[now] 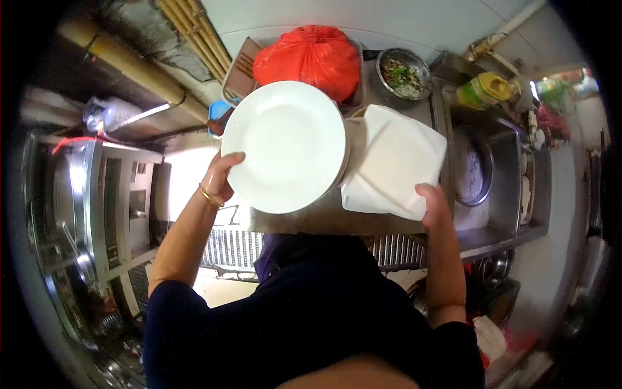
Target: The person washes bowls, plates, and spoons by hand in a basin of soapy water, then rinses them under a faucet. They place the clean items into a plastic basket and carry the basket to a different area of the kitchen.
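My left hand grips the left rim of a round white plate, thumb on top and the other fingers mostly hidden beneath. More rims show under the plate's right side. A square white dish with folded-looking sides is tilted beside it, and my right hand holds its lower right corner. Both are over the metal counter. Behind the round plate sits a tied red plastic bag in a clear bin.
A metal bowl with chopped greens stands at the back. To the right, a sink holds a metal basin, with a yellow-green container behind. Bamboo poles are at the upper left, near a metal shelf.
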